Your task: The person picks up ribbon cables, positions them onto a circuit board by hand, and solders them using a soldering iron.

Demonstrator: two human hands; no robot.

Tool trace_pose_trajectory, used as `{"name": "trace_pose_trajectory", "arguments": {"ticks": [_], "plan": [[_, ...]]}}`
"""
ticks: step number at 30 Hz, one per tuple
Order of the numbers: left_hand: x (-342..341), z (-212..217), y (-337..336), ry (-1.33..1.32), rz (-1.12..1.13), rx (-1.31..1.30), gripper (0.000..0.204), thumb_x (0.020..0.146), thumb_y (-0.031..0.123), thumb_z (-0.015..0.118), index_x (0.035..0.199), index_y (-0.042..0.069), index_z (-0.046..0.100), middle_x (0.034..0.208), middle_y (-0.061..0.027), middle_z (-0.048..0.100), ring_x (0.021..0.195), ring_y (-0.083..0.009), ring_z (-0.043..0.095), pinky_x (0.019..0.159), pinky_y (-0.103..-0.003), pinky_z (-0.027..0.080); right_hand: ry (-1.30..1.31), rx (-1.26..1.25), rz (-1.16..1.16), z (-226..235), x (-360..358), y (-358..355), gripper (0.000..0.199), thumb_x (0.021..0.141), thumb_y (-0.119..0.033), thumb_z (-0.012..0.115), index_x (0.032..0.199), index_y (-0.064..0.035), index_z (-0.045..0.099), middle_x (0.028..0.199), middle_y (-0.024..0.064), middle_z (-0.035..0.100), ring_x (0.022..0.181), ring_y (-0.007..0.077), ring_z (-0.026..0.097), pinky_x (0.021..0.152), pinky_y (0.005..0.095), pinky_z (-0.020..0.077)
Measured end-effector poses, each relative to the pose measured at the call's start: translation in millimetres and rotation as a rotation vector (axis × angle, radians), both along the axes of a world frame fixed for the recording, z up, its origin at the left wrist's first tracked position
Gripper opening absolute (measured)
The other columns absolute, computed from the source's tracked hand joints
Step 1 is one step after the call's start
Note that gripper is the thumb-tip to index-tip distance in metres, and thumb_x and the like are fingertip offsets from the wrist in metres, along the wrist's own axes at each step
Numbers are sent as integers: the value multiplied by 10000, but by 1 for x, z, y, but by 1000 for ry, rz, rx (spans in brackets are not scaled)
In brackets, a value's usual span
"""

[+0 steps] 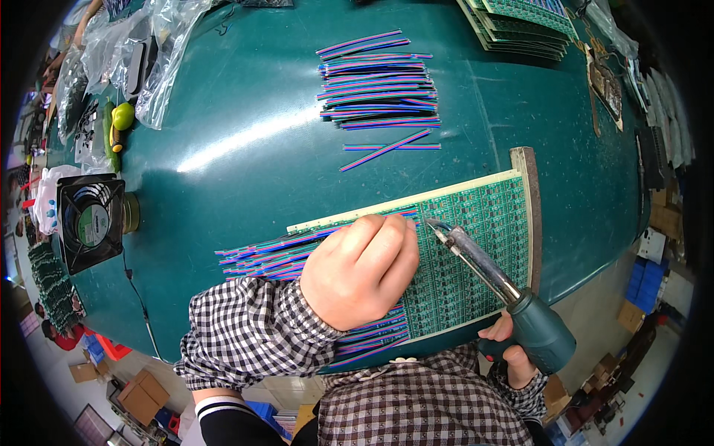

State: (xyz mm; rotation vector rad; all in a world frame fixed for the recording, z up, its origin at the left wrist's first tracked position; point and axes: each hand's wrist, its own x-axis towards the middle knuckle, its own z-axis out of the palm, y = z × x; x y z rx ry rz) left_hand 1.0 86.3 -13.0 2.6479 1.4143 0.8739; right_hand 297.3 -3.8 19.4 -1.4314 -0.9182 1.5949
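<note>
A green circuit board panel (468, 260) lies on the table, rows of small components across it. Multicoloured flat ribbon wires (256, 256) run leftward from the panel's left part. Over them, my left hand (361, 275) is closed in a pinch at a ribbon wire near the panel's upper edge; its fingertips are partly hidden. My right hand (512, 357) grips a green-bodied soldering gun (547, 331). The gun's tip points at the board, just right of my left fingers. A worn bar (529, 215) runs along the panel's right edge.
Loose ribbon wires (379, 93) lie in a pile beyond the panel. Stacked circuit boards (524, 37) sit at the far right. A black fan (93, 223) stands at the left, near a green fruit (123, 116) and clear plastic bags (167, 67).
</note>
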Motion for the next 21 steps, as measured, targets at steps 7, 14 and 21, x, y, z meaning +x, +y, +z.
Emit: {"name": "trace_pose_trajectory", "arguments": {"ticks": [7, 14, 21], "plan": [[1, 1, -1, 13, 11, 7, 320, 740, 105, 674, 1023, -41, 696, 992, -103, 629, 893, -220, 644, 690, -292, 539, -88, 79, 158, 2, 5, 7, 754, 722, -240, 981, 1244, 91, 550, 913, 148, 713, 850, 240, 727, 804, 472, 646], [1, -1, -2, 21, 12, 31, 332, 735, 112, 668, 1028, -41, 698, 994, -101, 632, 893, -214, 644, 691, -292, 536, 32, -13, 18, 0, 2, -1, 750, 730, -216, 977, 1263, 94, 551, 920, 155, 710, 856, 234, 725, 802, 459, 651], [1, 0, -4, 54, 15, 40, 338, 735, 123, 660, 1028, -41, 701, 996, -102, 633, 904, -212, 648, 701, -291, 538, 27, -5, 44, -1, 2, 0, 739, 744, -216, 969, 1265, 103, 553, 907, 138, 717, 851, 206, 730, 810, 445, 655]]}}
